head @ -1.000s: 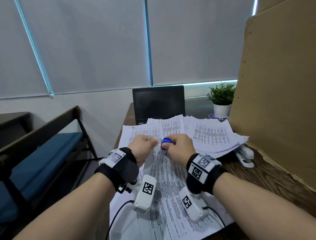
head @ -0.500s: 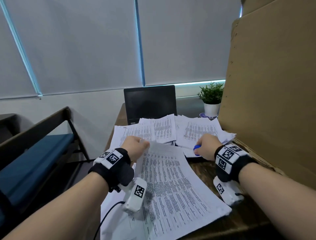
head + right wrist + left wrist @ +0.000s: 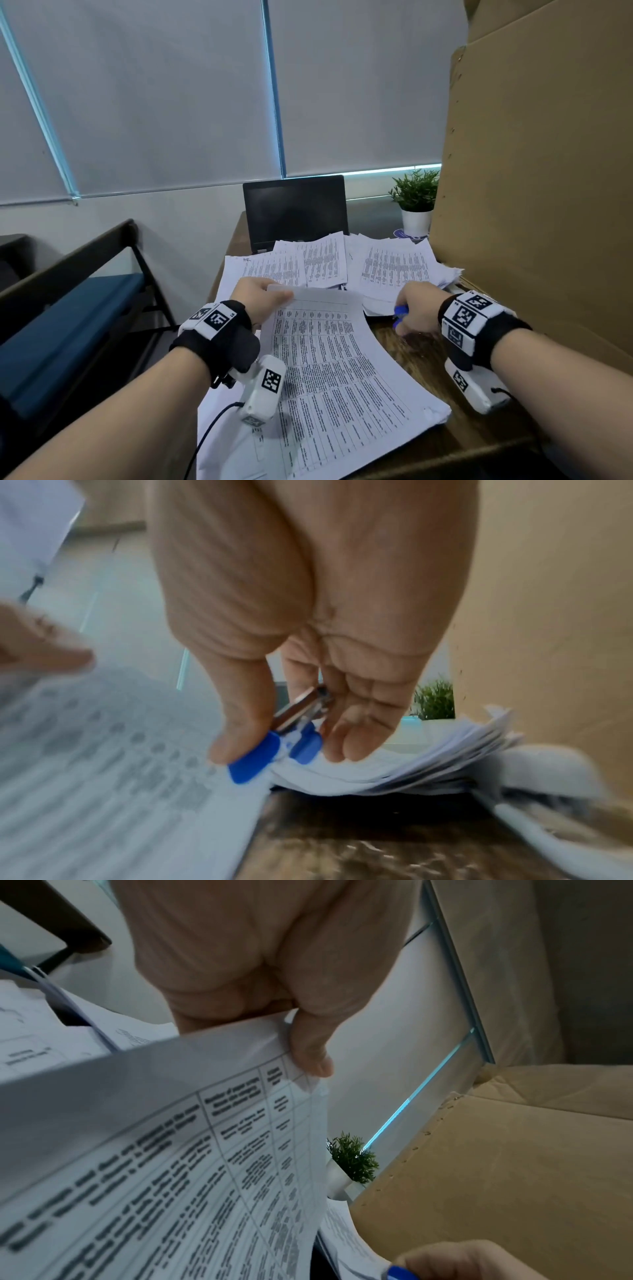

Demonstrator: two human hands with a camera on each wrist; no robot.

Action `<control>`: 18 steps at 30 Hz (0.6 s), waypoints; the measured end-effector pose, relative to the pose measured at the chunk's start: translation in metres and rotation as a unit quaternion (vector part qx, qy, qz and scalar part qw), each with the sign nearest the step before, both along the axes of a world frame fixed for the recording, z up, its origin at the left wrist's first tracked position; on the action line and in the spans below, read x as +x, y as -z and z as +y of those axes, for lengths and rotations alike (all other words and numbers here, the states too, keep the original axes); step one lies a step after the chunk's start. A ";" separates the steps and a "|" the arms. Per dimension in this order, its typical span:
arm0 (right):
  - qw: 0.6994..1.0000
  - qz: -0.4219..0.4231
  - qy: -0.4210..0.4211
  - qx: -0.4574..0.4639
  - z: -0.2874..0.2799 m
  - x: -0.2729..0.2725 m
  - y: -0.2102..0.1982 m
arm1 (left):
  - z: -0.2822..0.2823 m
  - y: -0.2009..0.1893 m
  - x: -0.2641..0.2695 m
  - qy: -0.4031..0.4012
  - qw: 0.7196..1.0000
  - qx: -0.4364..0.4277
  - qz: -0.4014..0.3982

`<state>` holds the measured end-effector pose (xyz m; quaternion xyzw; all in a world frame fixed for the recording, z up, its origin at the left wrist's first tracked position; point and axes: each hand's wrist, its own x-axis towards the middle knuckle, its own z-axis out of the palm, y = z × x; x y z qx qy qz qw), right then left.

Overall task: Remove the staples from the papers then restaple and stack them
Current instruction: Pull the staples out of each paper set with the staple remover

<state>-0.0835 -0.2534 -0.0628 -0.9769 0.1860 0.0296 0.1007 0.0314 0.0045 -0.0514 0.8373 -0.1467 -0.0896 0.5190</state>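
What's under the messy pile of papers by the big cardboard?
A white stapler pokes out from under the pile, lying on the dark wooden desk. Most of the stapler is covered by the papers, as is anything else beneath them.

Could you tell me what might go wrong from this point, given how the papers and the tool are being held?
The left hand pinches only one corner of the printed, table-covered paper set, so loose sheets could fan apart or slide off the dark wooden desk. The right hand holds the blue-handled metal staple remover low beside the messy white paper pile; it may snag those edges.
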 end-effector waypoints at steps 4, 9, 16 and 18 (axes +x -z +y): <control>0.977 -0.079 -0.024 0.198 0.011 0.009 -0.008 | 0.009 0.002 0.009 0.006 0.997 -0.059 0.039; 0.930 -0.088 -0.063 0.353 0.024 0.017 0.002 | 0.026 -0.004 0.016 0.020 0.982 -0.168 0.086; 0.857 -0.190 -0.052 0.476 0.027 0.028 0.004 | 0.042 -0.002 0.022 -0.001 0.971 -0.209 0.118; 0.845 -0.224 -0.047 0.483 0.025 0.033 0.000 | 0.042 0.002 0.022 0.006 0.974 -0.192 0.118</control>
